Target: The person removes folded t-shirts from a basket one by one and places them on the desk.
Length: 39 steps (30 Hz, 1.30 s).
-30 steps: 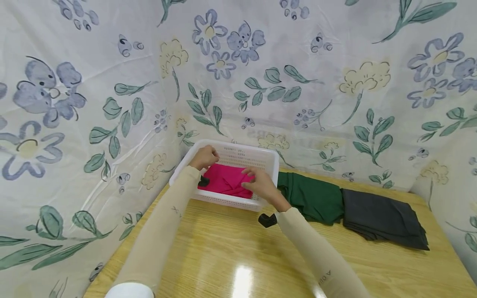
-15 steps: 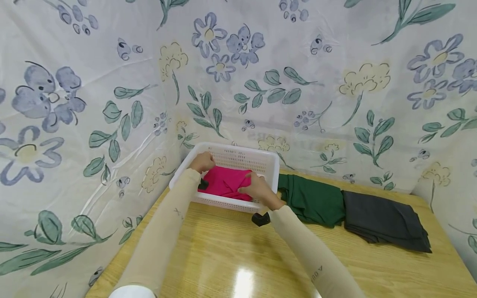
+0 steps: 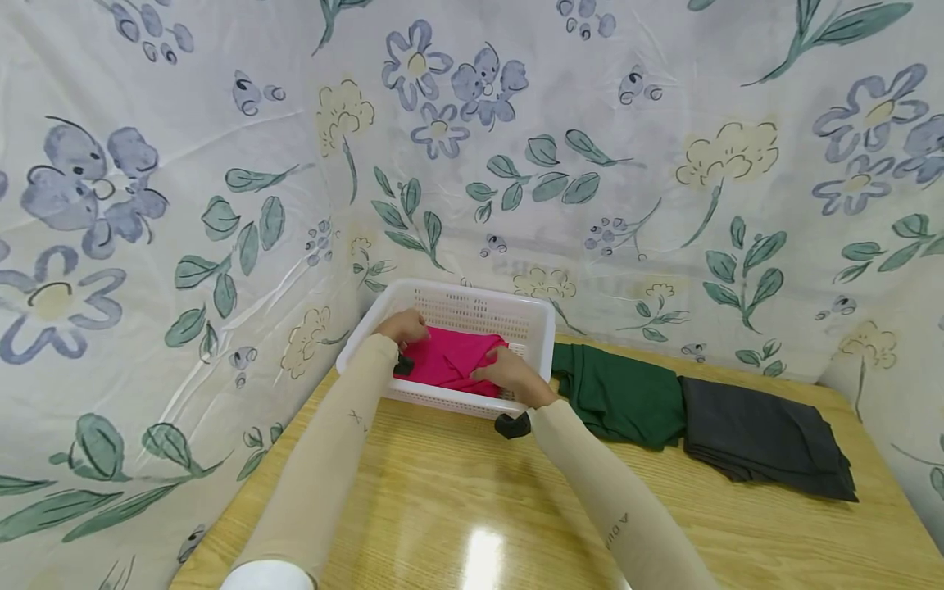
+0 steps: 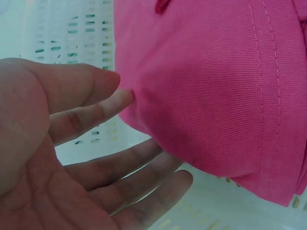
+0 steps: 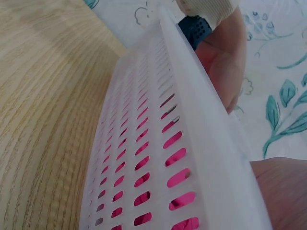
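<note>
A folded pink cloth [image 3: 453, 360], knit and stitched along its hem, lies inside the white plastic basket [image 3: 479, 399]. Over its left end reaches my left hand [image 3: 404, 328]. In the left wrist view, the fingers [image 4: 158, 201] of that hand are spread loosely, the index fingertip right at the cloth's edge and the others partly beneath its corner. My right hand [image 3: 512, 375] is inside the basket's right part, thumb and fingers apart at the right end of the pink cloth. The basket wall hides most of this hand in the right wrist view.
Right of the basket, a folded green cloth [image 3: 619, 397] lies on the wooden table [image 3: 413, 492], with a folded dark grey cloth [image 3: 767, 438] beside it. Flower-patterned fabric [image 3: 590, 205] hangs behind and to the left, close to the basket.
My right hand has shifted left and down onto the right end of the pink cloth. The left hand has dropped lower at the cloth's left end.
</note>
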### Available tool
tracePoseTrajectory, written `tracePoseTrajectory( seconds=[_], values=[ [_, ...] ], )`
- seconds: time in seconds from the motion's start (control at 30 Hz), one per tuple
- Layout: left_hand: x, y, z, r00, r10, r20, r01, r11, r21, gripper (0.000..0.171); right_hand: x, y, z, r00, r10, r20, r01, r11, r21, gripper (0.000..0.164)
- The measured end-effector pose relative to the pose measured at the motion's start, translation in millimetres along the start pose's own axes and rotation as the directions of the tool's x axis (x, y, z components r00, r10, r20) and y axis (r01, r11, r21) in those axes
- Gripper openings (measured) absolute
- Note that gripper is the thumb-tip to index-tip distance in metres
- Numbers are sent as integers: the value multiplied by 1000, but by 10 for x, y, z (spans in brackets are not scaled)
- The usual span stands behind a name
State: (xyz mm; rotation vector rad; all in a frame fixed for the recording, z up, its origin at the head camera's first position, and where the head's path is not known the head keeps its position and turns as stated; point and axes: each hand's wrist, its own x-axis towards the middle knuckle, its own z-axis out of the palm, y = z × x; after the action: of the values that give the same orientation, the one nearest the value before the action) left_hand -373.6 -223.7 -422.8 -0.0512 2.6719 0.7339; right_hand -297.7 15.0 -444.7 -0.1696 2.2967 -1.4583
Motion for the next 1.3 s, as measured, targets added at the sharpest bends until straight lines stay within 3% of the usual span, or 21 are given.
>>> tracePoseTrajectory(
  seconds=[0.13,0.3,0.53,0.8,1.0,1.3],
  values=[
    [-11,-5,-11,999,29,32,-29,999,-14,43,32,1,3,1000,20,6,-20,999,28,52],
    [-4,-21,-28,996,60,59,-58,998,-36,27,54,21,-14,998,29,48,-35,992,118,31],
    [21,-83,-31,991,80,110,-71,994,-89,17,64,19,-51,996,76,55,-88,963,257,51],
    [-8,-89,-32,980,82,181,-49,983,-179,29,60,-7,-42,993,115,26,-118,965,236,49],
    [-60,-80,-28,981,77,178,-42,980,-195,34,30,-21,-27,989,144,22,-145,957,253,44],
    [-37,-123,-39,966,105,238,-59,980,-192,36,49,16,-11,998,63,-28,-57,986,159,46]
  ],
)
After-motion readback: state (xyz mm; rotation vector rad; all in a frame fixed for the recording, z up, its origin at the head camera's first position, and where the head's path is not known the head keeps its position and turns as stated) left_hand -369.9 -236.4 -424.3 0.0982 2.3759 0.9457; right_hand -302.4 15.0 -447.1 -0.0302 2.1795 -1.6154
